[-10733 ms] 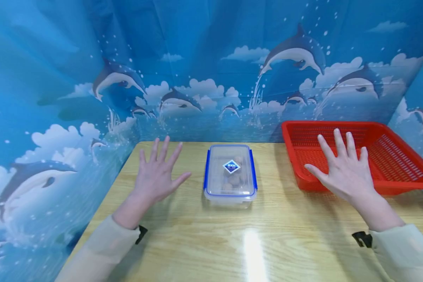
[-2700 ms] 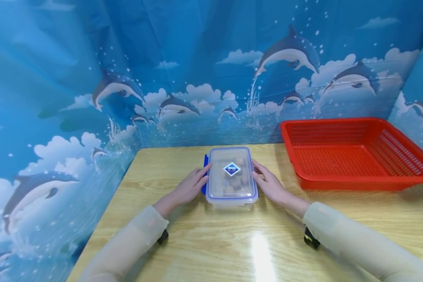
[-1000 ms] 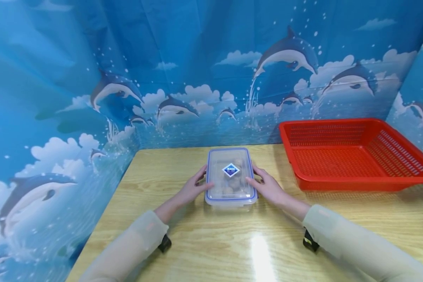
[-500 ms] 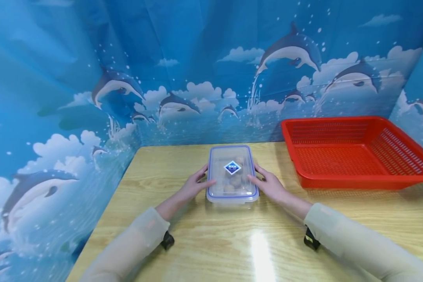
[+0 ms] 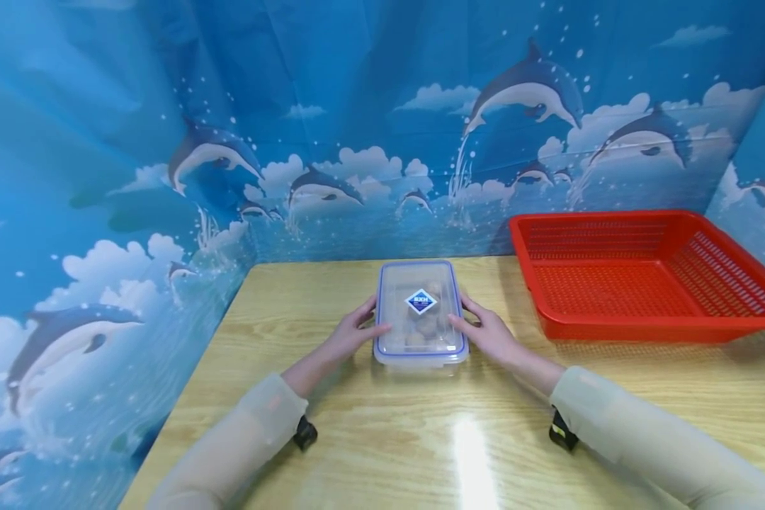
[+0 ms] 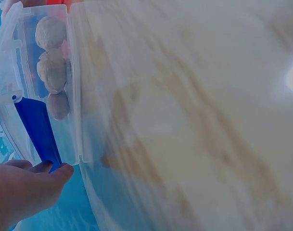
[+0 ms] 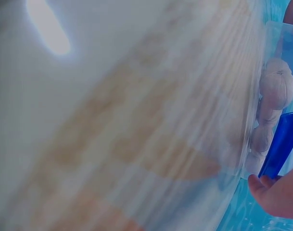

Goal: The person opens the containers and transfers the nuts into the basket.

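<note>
Centre of the head frame: lidded clear box (image 5: pixel 421 319) on the table (image 5: pixel 357 439); left hand (image 5: pixel 349 336) and right hand (image 5: pixel 494 338) grip its sides at the blue clips (image 6: pixel 38 127). Uneven pressure could skid it or pop it open, spilling the round lumps (image 6: pixel 52 70).

On the clear lid (image 5: pixel 408 278) of the plastic container (image 5: pixel 414 362) in front of me I can read one sticker (image 5: pixel 421 302): a blue diamond with a white border, set near the lid's middle. Its white capitals look to me like BXH, though the first letter is soft enough that it could be an S. Under them I see smaller white print, too tiny for me to make out.
</note>
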`<state>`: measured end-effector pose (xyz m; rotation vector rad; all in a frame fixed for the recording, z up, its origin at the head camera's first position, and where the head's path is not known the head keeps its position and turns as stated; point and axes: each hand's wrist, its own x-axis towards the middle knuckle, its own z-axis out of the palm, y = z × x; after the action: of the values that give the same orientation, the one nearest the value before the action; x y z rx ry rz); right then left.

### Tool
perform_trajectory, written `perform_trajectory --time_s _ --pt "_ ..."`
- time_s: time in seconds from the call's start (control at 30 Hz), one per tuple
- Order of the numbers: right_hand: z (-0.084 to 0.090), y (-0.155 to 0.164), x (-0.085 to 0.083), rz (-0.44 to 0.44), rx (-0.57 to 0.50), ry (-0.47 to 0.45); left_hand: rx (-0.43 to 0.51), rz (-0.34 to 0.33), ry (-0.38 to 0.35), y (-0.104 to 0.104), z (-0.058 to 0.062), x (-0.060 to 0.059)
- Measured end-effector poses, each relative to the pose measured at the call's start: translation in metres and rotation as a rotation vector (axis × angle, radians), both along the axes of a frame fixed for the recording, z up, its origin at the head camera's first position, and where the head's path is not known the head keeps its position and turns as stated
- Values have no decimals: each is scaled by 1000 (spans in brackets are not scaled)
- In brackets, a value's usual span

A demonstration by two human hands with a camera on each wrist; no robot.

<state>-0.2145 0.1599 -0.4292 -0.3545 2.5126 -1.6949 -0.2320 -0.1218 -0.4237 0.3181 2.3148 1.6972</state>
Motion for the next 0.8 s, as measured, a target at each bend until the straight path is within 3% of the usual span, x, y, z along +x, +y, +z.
perform_trajectory --time_s 0.8 --pt "-1 1 0 -7 -32 14 65 -24 30 2 5 4"
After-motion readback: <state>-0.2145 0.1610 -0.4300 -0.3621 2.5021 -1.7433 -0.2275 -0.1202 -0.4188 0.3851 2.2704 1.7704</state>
